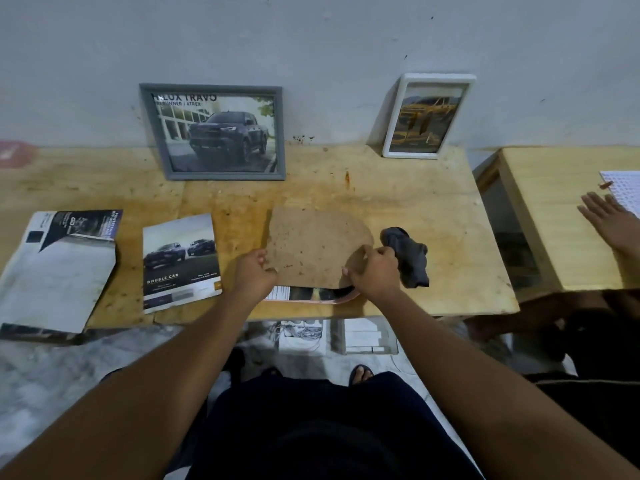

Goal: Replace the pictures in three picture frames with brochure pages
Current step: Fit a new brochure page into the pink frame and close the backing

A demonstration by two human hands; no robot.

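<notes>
Glossy brochure pages [180, 261] lie loose at the left of the table [433, 209], near its front edge; an elbow could knock them off. My left grip [254, 273] is closed on the left edge of the brown backing board [311, 247], and my right grip [375, 271] pinches its near right corner. The pink frame [304, 295] is underneath, by the table's front lip. Risk: if the board goes down crooked, the page under it creases or shifts, or the frame slides twd me. Dark cloth [407, 258] just right could snag.
</notes>
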